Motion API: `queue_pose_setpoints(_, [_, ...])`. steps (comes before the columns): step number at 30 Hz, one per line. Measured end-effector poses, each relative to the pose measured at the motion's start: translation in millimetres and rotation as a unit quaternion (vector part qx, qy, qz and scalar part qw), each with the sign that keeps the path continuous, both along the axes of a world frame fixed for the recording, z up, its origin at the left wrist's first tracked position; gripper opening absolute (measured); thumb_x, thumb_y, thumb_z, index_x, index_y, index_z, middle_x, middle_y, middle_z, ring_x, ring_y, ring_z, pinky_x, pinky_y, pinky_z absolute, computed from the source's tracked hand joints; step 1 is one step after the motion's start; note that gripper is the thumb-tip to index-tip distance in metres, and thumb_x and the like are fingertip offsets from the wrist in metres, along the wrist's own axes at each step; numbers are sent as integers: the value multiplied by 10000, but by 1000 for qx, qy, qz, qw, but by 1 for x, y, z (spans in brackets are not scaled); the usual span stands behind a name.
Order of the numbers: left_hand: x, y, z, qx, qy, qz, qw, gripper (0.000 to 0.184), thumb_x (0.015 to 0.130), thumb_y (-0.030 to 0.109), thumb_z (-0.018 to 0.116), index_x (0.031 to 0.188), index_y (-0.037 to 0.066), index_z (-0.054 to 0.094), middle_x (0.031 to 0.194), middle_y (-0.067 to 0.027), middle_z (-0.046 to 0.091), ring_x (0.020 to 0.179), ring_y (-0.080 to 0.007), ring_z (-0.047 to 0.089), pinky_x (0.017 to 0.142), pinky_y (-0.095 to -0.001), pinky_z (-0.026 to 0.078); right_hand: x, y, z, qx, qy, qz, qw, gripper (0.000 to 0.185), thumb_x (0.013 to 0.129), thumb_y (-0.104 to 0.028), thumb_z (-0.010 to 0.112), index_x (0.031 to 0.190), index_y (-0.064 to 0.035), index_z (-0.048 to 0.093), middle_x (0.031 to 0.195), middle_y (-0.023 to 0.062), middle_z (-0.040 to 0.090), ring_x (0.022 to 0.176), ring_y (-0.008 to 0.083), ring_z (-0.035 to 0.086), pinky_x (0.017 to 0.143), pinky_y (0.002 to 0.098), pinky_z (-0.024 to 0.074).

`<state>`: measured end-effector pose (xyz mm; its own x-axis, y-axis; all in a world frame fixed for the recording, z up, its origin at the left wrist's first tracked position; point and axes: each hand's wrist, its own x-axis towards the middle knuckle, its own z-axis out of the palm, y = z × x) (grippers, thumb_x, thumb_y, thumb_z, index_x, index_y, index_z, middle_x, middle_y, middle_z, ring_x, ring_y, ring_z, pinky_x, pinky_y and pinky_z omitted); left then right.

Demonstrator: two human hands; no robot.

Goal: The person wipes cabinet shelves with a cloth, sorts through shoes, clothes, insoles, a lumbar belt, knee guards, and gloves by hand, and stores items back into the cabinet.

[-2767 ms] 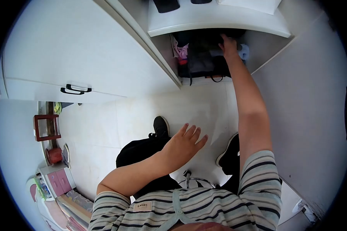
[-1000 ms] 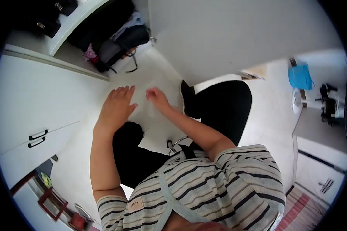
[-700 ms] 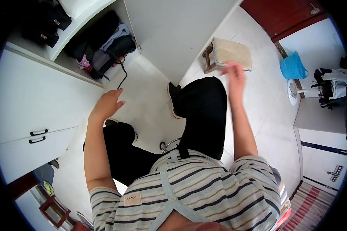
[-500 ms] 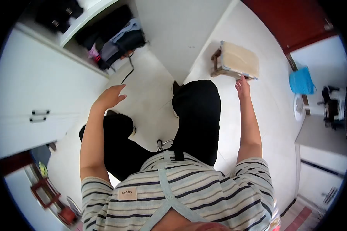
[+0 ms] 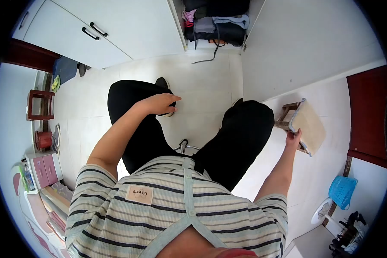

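Observation:
My right hand (image 5: 293, 137) grips the near edge of a low wooden stool (image 5: 310, 127) with a beige padded top. The thumb lies on the pad, and the other fingers are mostly hidden at the rim. The stool stands on the floor beyond my right knee, its wooden legs showing on the left side. My left hand (image 5: 160, 104) hovers near my left knee, holding nothing, with thumb and fingers apart. Ahead, folded clothes (image 5: 221, 30) fill the low part of an open cabinet, and a dark strap (image 5: 215, 51) hangs from them onto the floor.
The open white cabinet door (image 5: 305, 43) reaches out to the right, close to the stool. White closed doors (image 5: 112, 26) stand left of the clothes. A blue basket (image 5: 343, 192) is at the right wall, and a small reddish wooden stool (image 5: 41, 105) at the left.
The view has swung to the right. My right hand has gone from beside the padded stool to holding its edge, and the stool looks turned. My left hand has come inward.

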<state>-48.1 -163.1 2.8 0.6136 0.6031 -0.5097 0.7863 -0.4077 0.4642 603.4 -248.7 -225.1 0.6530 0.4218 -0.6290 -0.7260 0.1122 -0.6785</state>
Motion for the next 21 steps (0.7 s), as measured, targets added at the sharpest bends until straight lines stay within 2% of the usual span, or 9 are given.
queue_pose_setpoints(2, [-2,-6,4,-2,-4,-3,1000,471,866,242,534,1258,4,426,1226,-188,495,1157,-322,448,985,-365,354,-18,-35,-6,23,-25,23,999,410,754,-294,684,1067,-77,531,1032,87,582,906,226,577,789,344,507])
queue_pose_setpoints(5, [-7,-7,10,20,-24,-21,999,466,866,240,534,1255,5,427,1224,-188,496,1157,-322,448,986,-366,353,-70,-104,18,44,-47,95,993,506,786,-301,648,1202,-87,455,1171,104,536,1063,239,526,891,368,450])
queue_pose_setpoints(7, [-8,-8,10,59,-54,-43,996,456,863,230,539,1251,15,432,1212,-190,502,1147,-325,455,984,-369,354,-101,-157,32,-23,-60,133,989,563,802,-345,625,1253,-84,411,1247,98,487,1123,244,482,959,373,398])
queue_pose_setpoints(9, [0,-10,26,57,-56,-26,996,442,865,219,538,1252,29,439,1220,-187,497,1138,-323,465,965,-366,372,-131,-188,51,2,-68,161,985,656,848,-445,551,1350,-91,322,1353,84,395,1224,253,396,1012,396,341])
queue_pose_setpoints(13, [13,-12,31,53,-84,-33,995,416,873,202,529,1248,40,451,1216,-184,506,1118,-314,485,945,-360,389,-164,-207,74,16,-21,136,990,676,824,-412,600,1324,-36,343,1299,117,444,1168,270,450,963,418,389])
queue_pose_setpoints(15, [25,-16,35,48,-163,-25,985,387,880,181,519,1235,37,465,1193,-172,530,1091,-305,510,928,-356,401,-173,-211,82,16,-6,144,989,660,825,-383,610,1315,-25,350,1271,132,468,1128,282,486,934,419,418])
queue_pose_setpoints(17, [39,-22,51,79,-204,-18,976,370,881,171,518,1225,40,479,1175,-159,549,1077,-296,525,925,-349,404,-179,-206,85,-12,-143,116,983,631,814,-316,637,1289,0,367,1221,157,497,1060,305,527,878,412,458])
queue_pose_setpoints(19, [48,-30,70,80,-300,-1,951,364,882,160,516,1225,43,483,1179,-145,551,1077,-274,532,922,-338,408,-194,-206,114,-28,-170,92,981,628,787,-238,676,1265,27,366,1196,183,500,1026,293,538,866,377,456])
queue_pose_setpoints(21, [54,-42,88,66,-340,4,938,364,882,159,520,1226,47,483,1181,-133,554,1085,-256,530,925,-337,407,-213,-220,139,-154,-340,113,921,661,760,-204,710,1261,36,352,1179,189,501,1012,260,532,876,348,433])
